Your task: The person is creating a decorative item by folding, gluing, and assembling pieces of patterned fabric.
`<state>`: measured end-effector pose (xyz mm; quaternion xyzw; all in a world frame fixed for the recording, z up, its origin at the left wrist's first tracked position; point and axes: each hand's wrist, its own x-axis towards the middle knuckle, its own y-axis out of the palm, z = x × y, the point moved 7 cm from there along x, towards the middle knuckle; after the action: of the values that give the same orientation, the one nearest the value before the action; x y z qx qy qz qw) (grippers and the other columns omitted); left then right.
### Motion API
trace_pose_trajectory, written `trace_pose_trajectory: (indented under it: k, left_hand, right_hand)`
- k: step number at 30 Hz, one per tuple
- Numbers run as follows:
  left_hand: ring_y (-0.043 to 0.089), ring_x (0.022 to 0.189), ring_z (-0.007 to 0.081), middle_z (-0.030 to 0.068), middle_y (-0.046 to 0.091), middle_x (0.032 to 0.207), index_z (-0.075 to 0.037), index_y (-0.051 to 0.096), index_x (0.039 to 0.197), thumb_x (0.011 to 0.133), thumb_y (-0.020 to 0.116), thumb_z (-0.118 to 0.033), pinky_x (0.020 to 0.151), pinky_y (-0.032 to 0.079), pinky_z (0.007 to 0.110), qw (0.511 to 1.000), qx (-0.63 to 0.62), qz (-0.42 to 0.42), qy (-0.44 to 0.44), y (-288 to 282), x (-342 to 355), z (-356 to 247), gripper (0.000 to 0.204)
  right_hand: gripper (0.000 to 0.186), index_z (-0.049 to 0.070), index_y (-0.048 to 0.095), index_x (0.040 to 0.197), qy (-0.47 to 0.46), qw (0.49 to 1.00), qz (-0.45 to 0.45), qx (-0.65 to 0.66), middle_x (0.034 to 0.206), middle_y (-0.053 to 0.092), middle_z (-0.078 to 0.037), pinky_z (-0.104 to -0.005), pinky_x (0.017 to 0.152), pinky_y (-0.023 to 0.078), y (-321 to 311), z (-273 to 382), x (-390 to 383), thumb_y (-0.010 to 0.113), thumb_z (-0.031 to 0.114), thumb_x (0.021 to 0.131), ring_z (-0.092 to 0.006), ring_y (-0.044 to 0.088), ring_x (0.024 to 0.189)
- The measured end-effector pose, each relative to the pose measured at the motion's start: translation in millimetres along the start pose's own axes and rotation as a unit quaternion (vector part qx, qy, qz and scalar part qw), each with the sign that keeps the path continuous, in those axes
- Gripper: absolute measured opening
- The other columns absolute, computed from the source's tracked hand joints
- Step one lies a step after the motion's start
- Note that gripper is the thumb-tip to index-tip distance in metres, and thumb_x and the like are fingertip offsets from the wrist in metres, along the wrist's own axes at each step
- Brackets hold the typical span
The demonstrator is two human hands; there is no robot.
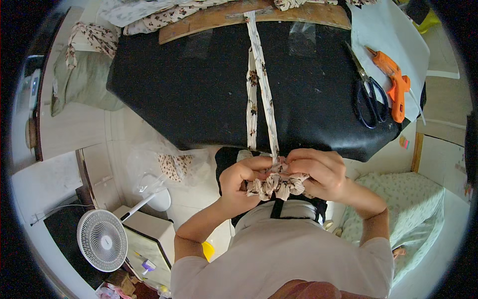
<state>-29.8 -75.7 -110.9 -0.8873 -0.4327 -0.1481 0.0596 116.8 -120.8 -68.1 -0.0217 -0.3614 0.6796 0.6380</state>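
Close to my body, just off the table's near edge, both hands are closed on a gathered piece of cream fabric with a dark print (276, 187). My left hand (241, 180) pinches its left side, and my right hand (322, 173) grips the right side with curled fingers. The fabric is bunched into ruffles between them. From the hands a long, narrow cream fabric strip (262, 74) with dark flowers runs away across the black table (199, 94). It is doubled into two lengths, and its far end reaches a wooden board. My fingertips are partly hidden by the ruffles.
On the table's right lie black-handled scissors (371, 94) and an orange glue gun (396, 84) on a pale sheet (398, 35). The wooden board (214, 25) spans the far edge. A white fan (103, 240) stands at lower left, a plastic bag (172, 164) with printed fabric nearby.
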Motion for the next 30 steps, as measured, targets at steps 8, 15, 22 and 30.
trace_pose_trajectory:
  k: [8, 15, 22, 30]
  left_hand:
    - [0.066, 0.088, 0.0299, 0.0228, 0.063, 0.101, -0.005, 0.048, 0.091, 0.069, 0.078, 0.001, 0.077, 0.053, 0.036, 0.995, 0.051, -0.039, 0.081, 1, 1, -4, 0.038]
    - [0.066, 0.088, 0.0279, 0.0226, 0.063, 0.096, -0.004, 0.044, 0.087, 0.074, 0.068, 0.013, 0.077, 0.054, 0.035, 0.994, -0.057, -0.076, 0.043, -4, 0, 4, 0.033]
    - [0.066, 0.089, 0.0231, 0.0191, 0.064, 0.096, -0.004, 0.045, 0.084, 0.076, 0.068, 0.01, 0.077, 0.053, 0.032, 0.985, -0.062, -0.15, -0.061, -4, -19, 24, 0.028]
    - [0.063, 0.089, 0.0163, 0.01, 0.063, 0.093, -0.001, 0.052, 0.085, 0.068, 0.068, 0.014, 0.081, 0.049, 0.027, 0.976, 0.012, -0.158, -0.146, -14, -20, 41, 0.028]
  right_hand:
    - [0.036, 0.003, 0.057, 0.092, 0.06, 0.995, -0.029, 0.071, 0.093, 0.062, -0.017, -0.0353, 0.061, 0.055, 3, -9, -3, 0.067, -0.008, 0.059, -0.0296, 0.065, 0.075]
    - [0.019, 0.012, 0.061, 0.089, -0.235, 0.959, -0.001, -0.16, 0.105, 0.06, -0.009, -0.0271, 0.064, 0.056, 7, 23, -11, 0.065, 0.013, 0.071, -0.0285, 0.062, 0.094]
    - [0.023, 0.01, 0.064, 0.094, -0.178, 0.961, 0.071, -0.2, 0.114, 0.058, -0.007, -0.0282, 0.066, 0.056, 21, 12, -30, 0.067, 0.015, 0.071, -0.0291, 0.061, 0.098]
    - [0.029, 0.003, 0.067, 0.098, -0.093, 0.97, 0.071, -0.214, 0.103, 0.066, -0.012, -0.0275, 0.055, 0.054, -2, 11, -27, 0.071, 0.014, 0.072, -0.0171, 0.066, 0.068]
